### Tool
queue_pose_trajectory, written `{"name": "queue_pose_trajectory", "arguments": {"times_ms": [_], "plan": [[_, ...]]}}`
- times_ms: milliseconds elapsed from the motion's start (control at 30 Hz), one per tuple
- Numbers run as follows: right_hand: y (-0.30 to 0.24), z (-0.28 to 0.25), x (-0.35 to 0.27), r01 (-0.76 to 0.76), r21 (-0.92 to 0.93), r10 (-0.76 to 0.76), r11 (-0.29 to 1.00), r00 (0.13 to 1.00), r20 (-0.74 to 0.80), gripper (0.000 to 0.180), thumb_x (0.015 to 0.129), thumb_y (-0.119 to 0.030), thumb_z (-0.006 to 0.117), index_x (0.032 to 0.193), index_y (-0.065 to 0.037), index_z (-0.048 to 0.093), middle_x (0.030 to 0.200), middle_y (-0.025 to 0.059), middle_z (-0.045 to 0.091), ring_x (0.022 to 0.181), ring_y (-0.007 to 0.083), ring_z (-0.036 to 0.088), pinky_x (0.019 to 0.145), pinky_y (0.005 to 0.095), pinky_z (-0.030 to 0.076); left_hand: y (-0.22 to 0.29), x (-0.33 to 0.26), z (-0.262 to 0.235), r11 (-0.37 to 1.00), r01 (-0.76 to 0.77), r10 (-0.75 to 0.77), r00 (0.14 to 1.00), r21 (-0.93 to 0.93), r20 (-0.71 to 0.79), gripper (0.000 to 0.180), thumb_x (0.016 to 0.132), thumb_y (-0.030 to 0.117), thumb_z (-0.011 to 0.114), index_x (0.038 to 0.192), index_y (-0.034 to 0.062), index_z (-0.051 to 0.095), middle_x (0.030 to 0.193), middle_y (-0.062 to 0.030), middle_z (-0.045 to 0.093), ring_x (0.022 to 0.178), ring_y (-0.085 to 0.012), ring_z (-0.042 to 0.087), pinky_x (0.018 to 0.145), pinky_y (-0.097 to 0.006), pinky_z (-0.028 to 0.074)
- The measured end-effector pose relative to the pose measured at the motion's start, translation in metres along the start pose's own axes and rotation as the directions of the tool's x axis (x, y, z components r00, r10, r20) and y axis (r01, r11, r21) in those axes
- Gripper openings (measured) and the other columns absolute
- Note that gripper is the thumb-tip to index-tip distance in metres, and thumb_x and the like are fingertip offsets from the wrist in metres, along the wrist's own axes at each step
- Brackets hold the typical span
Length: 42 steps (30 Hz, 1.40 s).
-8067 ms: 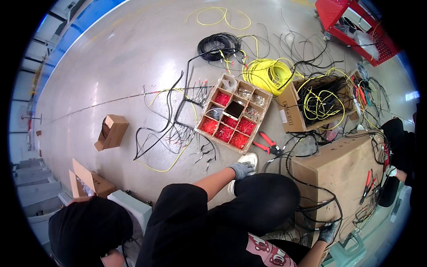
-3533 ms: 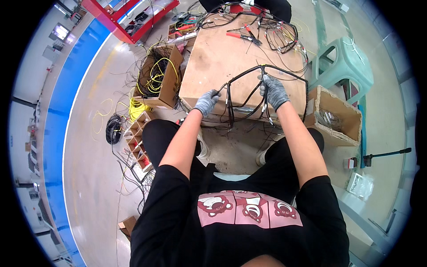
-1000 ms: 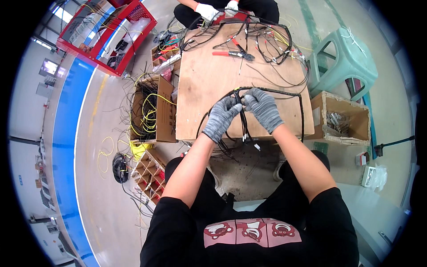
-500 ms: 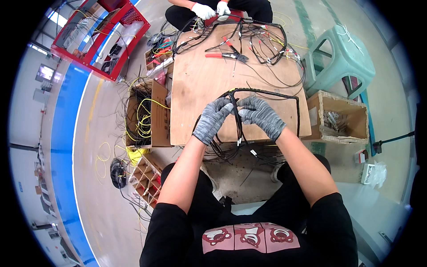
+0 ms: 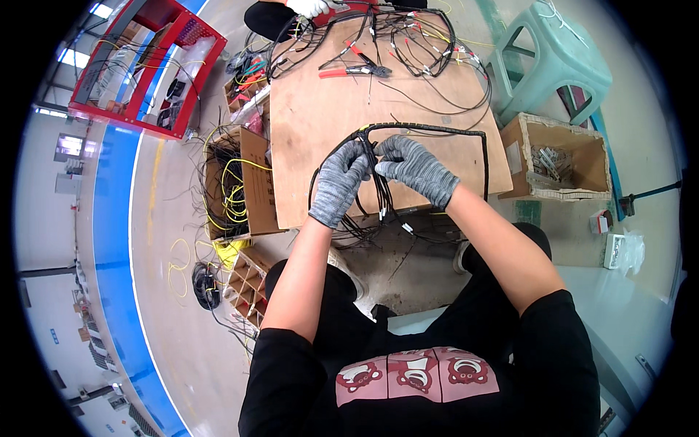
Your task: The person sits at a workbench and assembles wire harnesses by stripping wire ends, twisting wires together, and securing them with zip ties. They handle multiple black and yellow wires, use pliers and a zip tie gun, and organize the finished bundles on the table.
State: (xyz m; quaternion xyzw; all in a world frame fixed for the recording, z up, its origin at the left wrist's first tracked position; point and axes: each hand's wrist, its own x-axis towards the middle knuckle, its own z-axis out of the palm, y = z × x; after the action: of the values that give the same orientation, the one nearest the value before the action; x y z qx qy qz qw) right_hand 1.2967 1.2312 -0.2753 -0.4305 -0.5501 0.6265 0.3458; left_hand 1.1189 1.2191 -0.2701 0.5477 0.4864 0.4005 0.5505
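A black taped wire harness (image 5: pixel 444 130) lies across the near part of the wooden table. From its yellow-marked junction a branch of loose black wires (image 5: pixel 383 195) hangs over the near edge, with white tags on some ends. My left hand (image 5: pixel 339 183), in a grey knit glove, is closed around the harness just left of that junction. My right hand (image 5: pixel 419 172), gloved alike, has its thumb and fingers pinched together against the right side of the branch. Its fingertips partly hide what they pinch.
Red-handled pliers (image 5: pixel 357 71) lie farther back, near another wire harness (image 5: pixel 437 62). At the far edge shows a co-worker's white-gloved hand (image 5: pixel 309 7). Cardboard boxes (image 5: pixel 256 182) flank the table, one full of wires. A green stool (image 5: pixel 557 58) stands right, a red cart (image 5: pixel 149 65) far left.
The view has shifted, so the table sits higher in it and less of the co-worker shows. Both my hands stay at the junction, while the right fingers have shifted slightly along the branch.
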Motion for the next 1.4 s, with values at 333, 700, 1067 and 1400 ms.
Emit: {"name": "queue_pose_trajectory", "arguments": {"times_ms": [333,700,1067,1400], "plan": [[-0.008,-0.004,-0.005,-0.025,0.038,0.025,0.999,1.0,-0.009,0.02,0.079,-0.008,0.065,0.096,0.0,0.057,0.081,0.0053,0.061,0.074,0.0121,0.06,0.067,0.0257,0.05,0.007,-0.004,0.003,0.992,-0.046,0.052,0.997,0.119,-0.051,0.024,0.089,0.0,0.048,0.111,0.001,0.058,0.084,-0.0015,0.061,0.071,-0.007,0.054,0.065,-0.021,0.047],[-0.009,-0.006,0.002,-0.048,0.067,0.04,0.997,0.992,0.117,0.028,0.088,-0.02,0.058,0.112,-0.006,0.059,0.083,-0.0022,0.06,0.073,0.0059,0.054,0.067,0.0214,0.046,0.005,-0.001,0.0,0.954,-0.101,0.118,0.992,0.282,-0.047,0.035,0.085,0.007,0.057,0.12,0.0047,0.056,0.101,-0.0117,0.066,0.088,-0.013,0.06,0.081,-0.027,0.047],[-0.004,0.001,0.006,0.052,0.053,-0.056,0.997,0.994,0.089,0.029,0.086,-0.014,0.059,0.113,-0.003,0.059,0.088,0.0003,0.061,0.076,0.0078,0.052,0.072,0.0245,0.047,0.014,0.0,-0.005,0.917,-0.159,0.149,0.987,0.366,0.056,0.038,0.085,0.004,0.055,0.122,0.0016,0.053,0.11,-0.0091,0.061,0.097,-0.0147,0.057,0.087,-0.027,0.045],[0.002,0.001,0.003,0.1,0.101,-0.108,0.99,0.991,0.082,0.031,0.085,-0.005,0.056,0.115,-0.001,0.057,0.096,0.004,0.062,0.089,0.0114,0.056,0.083,0.025,0.046,0.025,-0.006,0.004,0.95,-0.197,0.205,0.979,0.24,-0.005,0.029,0.088,0.012,0.057,0.113,-0.0027,0.058,0.099,-0.009,0.066,0.09,-0.0153,0.06,0.083,-0.026,0.046]]}}
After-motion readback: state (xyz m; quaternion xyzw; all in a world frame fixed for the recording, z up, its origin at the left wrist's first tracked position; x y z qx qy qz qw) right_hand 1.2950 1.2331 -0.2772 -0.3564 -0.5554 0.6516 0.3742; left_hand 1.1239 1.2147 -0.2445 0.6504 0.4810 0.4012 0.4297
